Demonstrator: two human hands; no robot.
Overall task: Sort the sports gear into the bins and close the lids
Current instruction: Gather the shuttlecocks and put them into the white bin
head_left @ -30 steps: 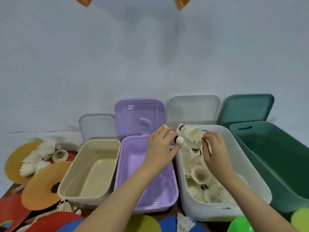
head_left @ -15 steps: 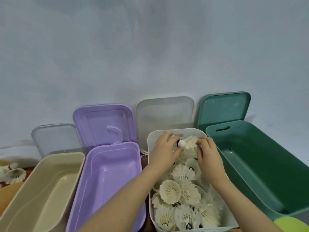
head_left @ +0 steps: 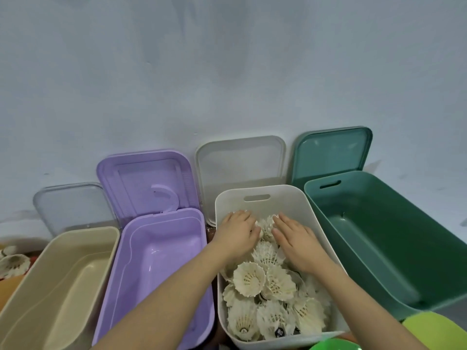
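My left hand [head_left: 238,232] and right hand [head_left: 297,237] lie flat, fingers straight and grasping nothing, pressing down on the heap of white feathered shuttlecocks [head_left: 267,281] that fills the white plastic bin [head_left: 256,198] between the empty lilac plastic bin [head_left: 161,261] and the empty dark green plastic bin [head_left: 374,238]. My worry is that leaning too hard will crush or bend the brittle feather skirts, while pressing too lightly leaves the heap proud of the rim, so the pale translucent lid [head_left: 240,168] propped against the wall behind will not seat. A few more shuttlecocks [head_left: 14,263] lie at the far left beyond the beige plastic bin [head_left: 58,281], and I could easily forget them and close up too soon.
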